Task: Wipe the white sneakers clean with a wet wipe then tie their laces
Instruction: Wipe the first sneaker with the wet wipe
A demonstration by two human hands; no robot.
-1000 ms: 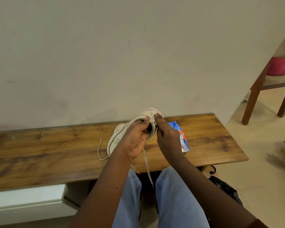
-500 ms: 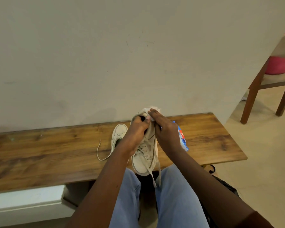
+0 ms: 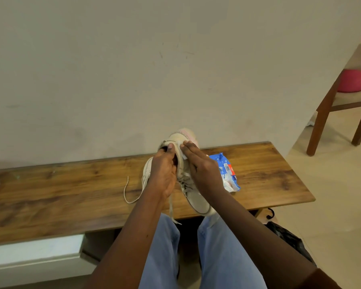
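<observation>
wiping the heel of a raised white sneaker

your left hand (image 3: pixel 163 174) holds one white sneaker (image 3: pixel 194 197) up over the table (image 3: pixel 71 188), toe pointing toward your lap, its grip closed around the collar with fingers tucked inside. your right hand (image 3: pixel 202 170) presses a wet wipe (image 3: pixel 180 150) flat against the heel, grip narrow on the wipe. keep the shoe braced from inside and rub in short firm strokes around the heel before moving down the side. the loose laces (image 3: pixel 172 207) dangle, so keep them clear. the second sneaker (image 3: pixel 147 170) lies on the table behind your left hand, the blue wipe packet (image 3: pixel 227 174) just right. the table is wood-grained against a plain wall; a wooden chair (image 3: pixel 331 113) stands far right.
</observation>
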